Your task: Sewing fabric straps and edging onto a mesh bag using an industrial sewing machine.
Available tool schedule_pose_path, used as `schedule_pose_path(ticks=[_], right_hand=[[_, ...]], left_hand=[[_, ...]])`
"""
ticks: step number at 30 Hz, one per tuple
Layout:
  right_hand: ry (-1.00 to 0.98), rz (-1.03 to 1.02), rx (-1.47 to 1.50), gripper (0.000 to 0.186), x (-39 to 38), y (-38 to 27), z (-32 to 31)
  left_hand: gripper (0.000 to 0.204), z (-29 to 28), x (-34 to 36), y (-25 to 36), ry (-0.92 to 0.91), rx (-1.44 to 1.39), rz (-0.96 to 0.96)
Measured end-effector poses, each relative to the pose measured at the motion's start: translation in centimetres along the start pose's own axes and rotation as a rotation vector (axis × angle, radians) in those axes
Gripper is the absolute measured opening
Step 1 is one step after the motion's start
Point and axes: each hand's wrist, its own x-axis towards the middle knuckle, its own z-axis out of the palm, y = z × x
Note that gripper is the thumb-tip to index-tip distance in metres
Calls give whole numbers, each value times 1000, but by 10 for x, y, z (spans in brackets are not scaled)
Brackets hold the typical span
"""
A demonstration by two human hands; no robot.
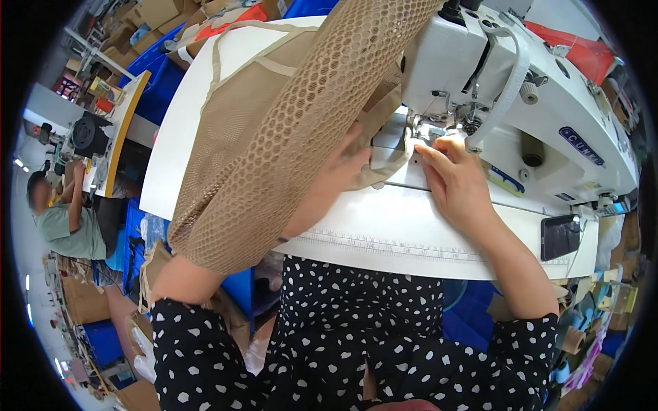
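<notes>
Tan mesh fabric (301, 130) drapes over my left forearm and runs up past the sewing machine head (449, 58). Beside the mesh, my left hand (339, 175) is smeared by motion and partly covered, so its fingers are unclear. A narrow tan fabric strip (391, 171) curves from near that hand up to the presser foot (415, 127). Just right of the foot, my right hand (456, 175) has its fingers drawn together, tips close to the strip; what they pinch is hidden.
A ruler tape (363, 243) runs along the front of the white table (391, 212). A dark phone (560, 238) lies at the right; a yellow-and-blue tool (506, 179) lies under the machine arm. Blue bins (154, 82) stand at left, where another person (72, 222) sits.
</notes>
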Motion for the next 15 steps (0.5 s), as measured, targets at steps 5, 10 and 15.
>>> schedule_pose_path(ticks=[5,10,15], right_hand=[[21,-398,-129,40,1,-24,-11],[-61,-624,79,41,19,-73,13],[-2,-476,44,32,70,-122,78]], left_hand=[[46,-51,-90,-16,-132,156,-64],[61,-78,-125,-23,418,504,351],[55,-96,-97,-42,717,174,3]])
